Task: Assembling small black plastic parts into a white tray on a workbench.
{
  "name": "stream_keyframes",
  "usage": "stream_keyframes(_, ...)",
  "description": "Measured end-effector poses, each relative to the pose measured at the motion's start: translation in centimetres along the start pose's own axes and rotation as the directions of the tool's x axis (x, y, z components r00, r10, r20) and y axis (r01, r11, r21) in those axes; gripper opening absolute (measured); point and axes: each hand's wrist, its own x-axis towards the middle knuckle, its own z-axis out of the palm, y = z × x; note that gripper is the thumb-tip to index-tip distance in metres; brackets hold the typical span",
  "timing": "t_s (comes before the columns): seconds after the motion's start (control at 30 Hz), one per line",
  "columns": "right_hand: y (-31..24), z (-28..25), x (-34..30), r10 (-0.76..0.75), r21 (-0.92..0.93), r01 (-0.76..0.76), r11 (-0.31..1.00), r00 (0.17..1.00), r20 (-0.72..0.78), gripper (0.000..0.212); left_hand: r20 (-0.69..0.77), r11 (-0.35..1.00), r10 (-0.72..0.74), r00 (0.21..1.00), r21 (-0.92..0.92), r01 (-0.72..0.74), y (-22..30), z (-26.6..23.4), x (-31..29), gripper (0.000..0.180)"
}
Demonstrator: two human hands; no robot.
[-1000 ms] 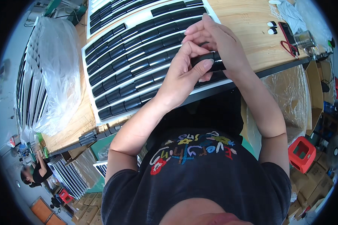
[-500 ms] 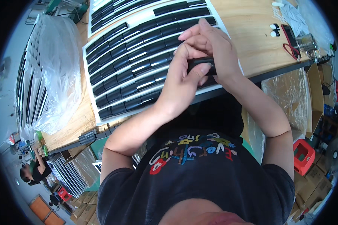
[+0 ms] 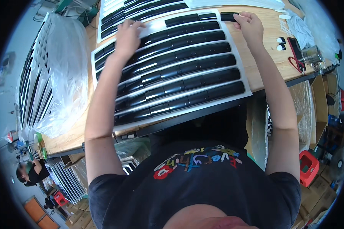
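Observation:
A white tray (image 3: 239,61) with rows of glossy black curved pieces (image 3: 202,61) lies tilted across the table in front of me. Beyond its far right corner, my right hand (image 3: 251,29) pinches a small black rectangular piece (image 3: 228,16) between thumb and fingers, low over or on the wood. My left hand (image 3: 128,38) is over the tray's far row, beside a bare white stretch (image 3: 155,26) with no pieces in it. Motion blurs its fingers, so whether it holds anything is unclear.
Another filled tray (image 3: 103,17) and white sheets (image 3: 233,4) lie at the far side. Plastic film covers stacked trays (image 3: 34,76) at left. A phone (image 3: 295,45), a red cord and a glass jar (image 3: 312,53) sit at right. A red stool (image 3: 309,168) stands below; a person (image 3: 32,171) is far left.
My hands, together over the tray's right part around a dark piece, have parted: the left went to the far left, the right to the far right corner. The tray sits slightly further right.

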Motion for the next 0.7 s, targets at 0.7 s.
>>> stream_keyframes(0.7,4.4,-4.1,3.4,-0.403,-0.531,0.321,0.784,0.914,-0.043,0.025,-0.22,0.651,-0.295,0.93,-0.758,0.027,0.1,-3.1,0.6,0.02)
